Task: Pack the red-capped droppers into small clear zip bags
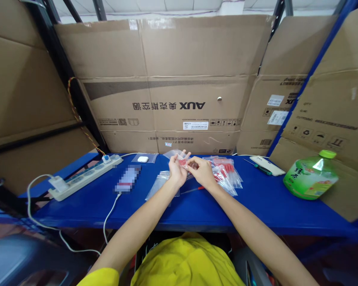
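Right grip (201,171) pinched the edge of a small red-and-clear packet (182,162) at its fingertips; the packet lay against the cupped left grip (178,170), its fingers partly spread, and whether they had closed on it could not be told. Beneath, on the smooth blue counter (265,202), lay a slim, straight rod with a red end (201,188). Flat, glossy clear bags (158,184) lay to the left, crinkled bags with red contents (228,170) overlapping to the right. Behind stood creased, matte brown cardboard (203,51).
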Demonstrator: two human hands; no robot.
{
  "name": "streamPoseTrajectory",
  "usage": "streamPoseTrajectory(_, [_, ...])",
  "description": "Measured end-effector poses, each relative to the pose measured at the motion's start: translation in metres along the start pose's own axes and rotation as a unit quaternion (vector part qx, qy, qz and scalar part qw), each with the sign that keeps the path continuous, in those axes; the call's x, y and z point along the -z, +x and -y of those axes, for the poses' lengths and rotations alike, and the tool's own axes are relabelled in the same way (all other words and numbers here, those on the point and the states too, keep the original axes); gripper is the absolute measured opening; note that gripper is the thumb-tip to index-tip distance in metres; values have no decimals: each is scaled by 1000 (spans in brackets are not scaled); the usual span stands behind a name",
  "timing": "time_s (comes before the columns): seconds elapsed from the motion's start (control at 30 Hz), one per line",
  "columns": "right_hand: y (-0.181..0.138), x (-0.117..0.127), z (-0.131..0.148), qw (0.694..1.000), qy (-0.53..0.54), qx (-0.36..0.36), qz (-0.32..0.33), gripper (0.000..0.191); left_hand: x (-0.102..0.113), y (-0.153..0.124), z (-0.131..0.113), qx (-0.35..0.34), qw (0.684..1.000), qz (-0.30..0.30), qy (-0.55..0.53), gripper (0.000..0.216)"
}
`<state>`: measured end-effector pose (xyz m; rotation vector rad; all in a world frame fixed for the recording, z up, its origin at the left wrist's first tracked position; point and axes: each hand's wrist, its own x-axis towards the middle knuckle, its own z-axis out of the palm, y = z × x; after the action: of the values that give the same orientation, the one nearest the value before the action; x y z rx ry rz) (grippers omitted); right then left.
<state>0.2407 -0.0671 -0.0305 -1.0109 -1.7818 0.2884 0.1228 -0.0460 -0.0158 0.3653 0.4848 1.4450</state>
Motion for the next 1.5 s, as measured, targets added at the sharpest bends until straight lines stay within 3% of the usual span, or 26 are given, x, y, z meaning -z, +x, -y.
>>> streamPoseTrajectory(0.17, [5, 7, -3, 999, -20, -12, 31, 3, 0, 2, -1, -8, 1000, -17, -13, 36])
streamPoseTrajectory(0.33, [13, 43, -19, 973, -42, -23, 228, 12, 3, 4, -11, -31, 998, -46, -29, 32])
streamPoseTrajectory(0.43, [13, 63, -37, 947, -58, -51, 311, 15, 6, 7, -19, -43, 997, -56, -40, 31])
streamPoseTrajectory(0.53, [9, 67, -49, 923, -46, -89, 373, 21, 8, 9, -26, -50, 996, -55, -51, 32])
streamPoseTrajectory(0.63, [6, 61, -46, 905, -48, -97, 411, 11, 9, 11, -31, -59, 995, -42, -64, 34])
streamPoseTrajectory(0.73, [8, 59, -33, 919, -33, -75, 386, 9, 9, 12, -36, -69, 994, -29, -74, 38])
streamPoseTrajectory(0.9, [15, 76, -16, 980, 10, -17, 196, 10, 10, 15, -46, -93, 989, -27, -110, 44])
streamPoseTrajectory(1.07, [18, 84, -10, 997, 13, 4, 79, 8, 13, 19, -55, -120, 984, -32, -130, 48])
streamPoseTrajectory(1.5, [13, 48, -9, 994, -69, 60, 57, 5, 1, 3, -24, -76, 994, 7, -77, 41])
